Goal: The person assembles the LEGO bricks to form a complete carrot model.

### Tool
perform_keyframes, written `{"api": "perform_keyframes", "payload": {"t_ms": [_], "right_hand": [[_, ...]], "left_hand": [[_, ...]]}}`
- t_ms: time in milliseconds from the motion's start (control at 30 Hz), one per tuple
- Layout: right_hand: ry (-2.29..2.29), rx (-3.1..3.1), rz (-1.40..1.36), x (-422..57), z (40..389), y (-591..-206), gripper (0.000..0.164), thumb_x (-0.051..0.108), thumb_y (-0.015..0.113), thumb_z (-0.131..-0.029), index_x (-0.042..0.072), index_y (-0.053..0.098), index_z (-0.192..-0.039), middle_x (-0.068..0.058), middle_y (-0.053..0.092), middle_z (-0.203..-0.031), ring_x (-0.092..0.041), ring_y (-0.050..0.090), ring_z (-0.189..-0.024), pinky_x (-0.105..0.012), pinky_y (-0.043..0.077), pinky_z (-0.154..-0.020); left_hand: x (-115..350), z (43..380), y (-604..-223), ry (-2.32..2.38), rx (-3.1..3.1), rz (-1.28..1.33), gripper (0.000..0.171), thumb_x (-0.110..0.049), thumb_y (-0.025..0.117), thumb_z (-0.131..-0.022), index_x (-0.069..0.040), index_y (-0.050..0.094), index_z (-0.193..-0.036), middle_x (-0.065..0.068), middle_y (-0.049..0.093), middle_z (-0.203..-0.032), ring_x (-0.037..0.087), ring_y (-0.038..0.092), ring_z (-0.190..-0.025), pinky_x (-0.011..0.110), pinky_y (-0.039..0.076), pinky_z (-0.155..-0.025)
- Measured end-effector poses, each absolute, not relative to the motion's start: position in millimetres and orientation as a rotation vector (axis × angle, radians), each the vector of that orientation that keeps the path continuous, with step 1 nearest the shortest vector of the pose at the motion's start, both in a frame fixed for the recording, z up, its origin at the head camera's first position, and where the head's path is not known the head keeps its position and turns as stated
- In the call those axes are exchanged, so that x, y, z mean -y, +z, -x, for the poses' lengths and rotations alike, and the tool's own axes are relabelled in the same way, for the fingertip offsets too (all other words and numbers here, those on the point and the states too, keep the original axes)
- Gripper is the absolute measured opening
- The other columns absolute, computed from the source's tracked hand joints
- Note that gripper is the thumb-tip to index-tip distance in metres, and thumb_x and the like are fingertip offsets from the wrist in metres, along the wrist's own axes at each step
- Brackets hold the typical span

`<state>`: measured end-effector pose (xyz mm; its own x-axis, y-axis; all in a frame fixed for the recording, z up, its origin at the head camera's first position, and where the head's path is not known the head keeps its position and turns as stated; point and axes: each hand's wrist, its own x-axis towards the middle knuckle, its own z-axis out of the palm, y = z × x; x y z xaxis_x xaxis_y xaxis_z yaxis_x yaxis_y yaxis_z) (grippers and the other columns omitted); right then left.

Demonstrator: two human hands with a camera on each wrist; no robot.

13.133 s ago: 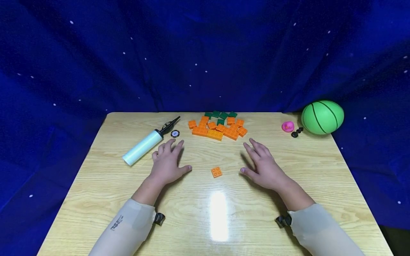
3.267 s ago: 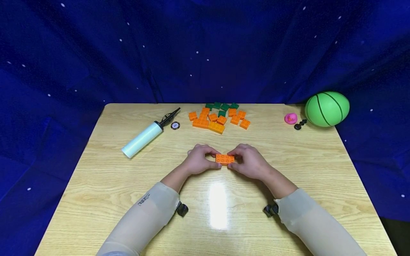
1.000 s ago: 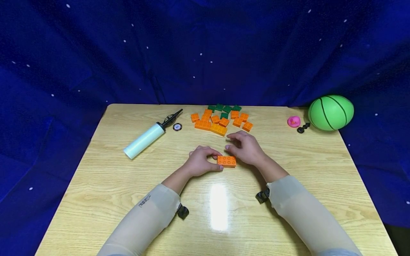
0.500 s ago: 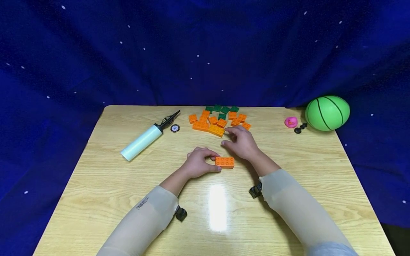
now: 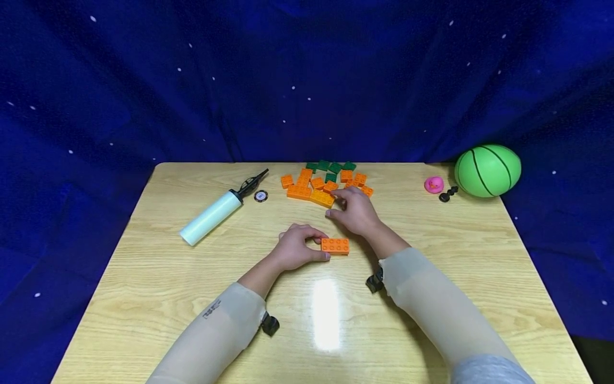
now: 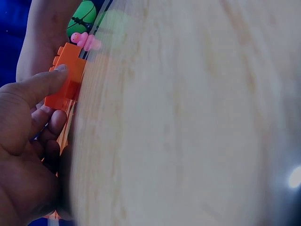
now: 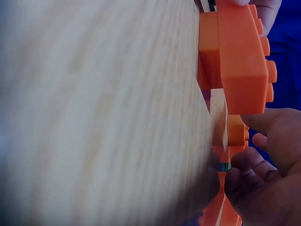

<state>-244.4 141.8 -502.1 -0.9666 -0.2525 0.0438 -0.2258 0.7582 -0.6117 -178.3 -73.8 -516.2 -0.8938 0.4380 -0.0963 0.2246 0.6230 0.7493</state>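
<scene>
In the head view my left hand [image 5: 298,247] pinches the left end of an orange eight-stud building brick [image 5: 335,245] between thumb and fingers, mid-table. The right wrist view shows that brick [image 7: 242,56] on top of a smaller orange brick [image 7: 209,38]. My right hand [image 5: 356,211] reaches in at the pile, fingers relaxed and thumb apart. Its index fingertip is right at the right end of a yellow-orange long brick [image 5: 322,198]. Its thumb tip lies just in front of that brick's end.
Orange bricks [image 5: 299,191] and green bricks [image 5: 334,167] lie at the back. Left of them are a hand pump [image 5: 212,217] and a poker chip [image 5: 261,196]. A pink rubber duck [image 5: 434,185], a small black object [image 5: 444,197] and a green ball [image 5: 487,170] are at the back right.
A long orange brick from the pile now tops the small brick mid-table. In the last second my right hand left it and moved back-left to the yellow-orange brick; my left hand kept its grip.
</scene>
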Motion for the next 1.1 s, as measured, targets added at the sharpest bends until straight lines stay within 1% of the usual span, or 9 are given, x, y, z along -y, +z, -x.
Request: {"api": "perform_keyframes", "payload": {"t_ms": [233, 400, 467, 500, 600, 733, 800, 1000, 1100], "right_hand": [[-0.983, -2.907, 0.378, -137, 251, -500, 0.054, 0.033, 0.081, -0.092, 0.010, 0.066, -0.138, -0.011, 0.063, -0.130, -0.029, 0.059, -0.109, -0.049, 0.048, -0.100], [-0.961, -2.900, 0.362, -134, 254, -501, 0.053, 0.032, 0.081, -0.092, 0.009, 0.066, -0.138, -0.012, 0.062, -0.139, -0.033, 0.056, -0.128, -0.050, 0.042, -0.111], [-0.951, -2.899, 0.356, -133, 255, -503, 0.052, 0.031, 0.080, -0.093, 0.009, 0.066, -0.138, -0.012, 0.062, -0.140, -0.033, 0.055, -0.130, -0.050, 0.041, -0.112], [-0.948, -2.900, 0.353, -133, 255, -503, 0.051, 0.030, 0.080, -0.093, 0.009, 0.066, -0.138, -0.012, 0.062, -0.139, -0.033, 0.056, -0.129, -0.049, 0.042, -0.111], [-0.953, -2.903, 0.344, -132, 256, -504, 0.048, 0.028, 0.080, -0.093, 0.009, 0.068, -0.136, -0.012, 0.065, -0.132, -0.030, 0.060, -0.118, -0.048, 0.047, -0.104], [-0.969, -2.906, 0.346, -135, 254, -504, 0.044, 0.025, 0.079, -0.094, 0.009, 0.069, -0.133, -0.011, 0.066, -0.126, -0.028, 0.061, -0.107, -0.046, 0.050, -0.097], [-0.965, -2.914, 0.352, -137, 253, -504, 0.043, 0.024, 0.079, -0.094, 0.009, 0.069, -0.133, -0.011, 0.066, -0.127, -0.027, 0.060, -0.107, -0.046, 0.050, -0.098], [-0.966, -2.930, 0.376, -144, 249, -505, 0.040, 0.024, 0.078, -0.094, 0.009, 0.070, -0.131, -0.011, 0.067, -0.124, -0.027, 0.061, -0.103, -0.044, 0.052, -0.093], [-0.983, -2.923, 0.383, -148, 246, -506, 0.039, 0.023, 0.077, -0.094, 0.010, 0.071, -0.130, -0.011, 0.067, -0.126, -0.026, 0.061, -0.105, -0.044, 0.051, -0.095]], "left_hand": [[73, 177, -516, 1.141, -2.574, -0.551, 0.043, -0.042, 0.089, -0.081, -0.025, 0.077, -0.119, -0.013, 0.066, -0.098, 0.015, 0.051, -0.106, 0.049, 0.031, -0.095], [73, 177, -517, 1.147, -2.565, -0.546, 0.044, -0.042, 0.089, -0.081, -0.025, 0.077, -0.120, -0.015, 0.066, -0.098, 0.015, 0.051, -0.107, 0.049, 0.030, -0.096], [74, 177, -517, 1.148, -2.564, -0.543, 0.044, -0.043, 0.089, -0.081, -0.025, 0.077, -0.120, -0.015, 0.066, -0.098, 0.015, 0.051, -0.107, 0.049, 0.030, -0.096], [74, 177, -517, 1.147, -2.565, -0.541, 0.044, -0.043, 0.089, -0.081, -0.025, 0.077, -0.119, -0.015, 0.066, -0.097, 0.015, 0.051, -0.107, 0.049, 0.030, -0.095], [74, 177, -517, 1.148, -2.566, -0.540, 0.044, -0.043, 0.089, -0.081, -0.025, 0.077, -0.119, -0.015, 0.066, -0.098, 0.016, 0.051, -0.107, 0.049, 0.030, -0.095], [74, 178, -517, 1.145, -2.567, -0.545, 0.044, -0.042, 0.089, -0.081, -0.025, 0.077, -0.119, -0.015, 0.066, -0.098, 0.015, 0.051, -0.106, 0.048, 0.030, -0.094], [74, 178, -517, 1.145, -2.570, -0.549, 0.043, -0.043, 0.089, -0.081, -0.025, 0.077, -0.119, -0.015, 0.066, -0.098, 0.015, 0.051, -0.106, 0.048, 0.030, -0.093], [74, 178, -516, 1.155, -2.571, -0.549, 0.042, -0.042, 0.089, -0.081, -0.024, 0.077, -0.117, -0.014, 0.067, -0.097, 0.015, 0.051, -0.104, 0.048, 0.030, -0.093], [74, 177, -516, 1.166, -2.565, -0.553, 0.042, -0.041, 0.089, -0.081, -0.024, 0.077, -0.117, -0.013, 0.067, -0.098, 0.015, 0.051, -0.104, 0.048, 0.030, -0.093]]}}
